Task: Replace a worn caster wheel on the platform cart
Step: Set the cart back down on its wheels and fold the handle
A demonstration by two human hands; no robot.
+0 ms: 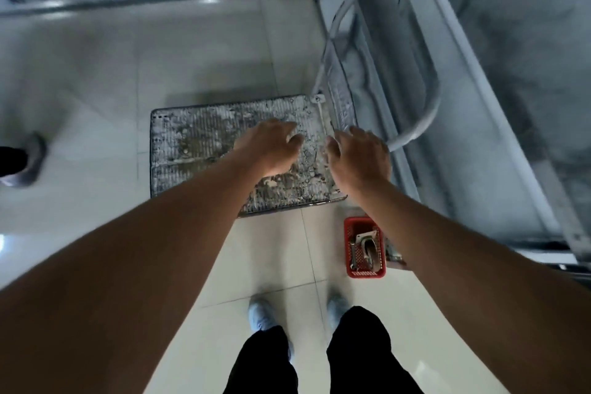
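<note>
The platform cart (198,137) stands on the tiled floor ahead of me, its ribbed deck stained and worn. Its grey tubular handle (428,99) rises at the right end and curves up toward the wall. My left hand (271,147) hovers above the deck's right half with loosely spread fingers and holds nothing. My right hand (358,157) hangs above the deck's right edge, close to the handle's base, fingers relaxed and empty. A red plastic basket (350,265) on the floor by my right foot holds a caster wheel (367,246) with a metal mounting plate. The cart's own wheels are hidden under the deck.
A grey metal frame (479,105) leans along the right side, just behind the cart handle. A metal ledge (128,0) runs across the top left. Another person's shoe (22,160) shows at the left edge. My feet (265,313) stand on pale tiles below the cart.
</note>
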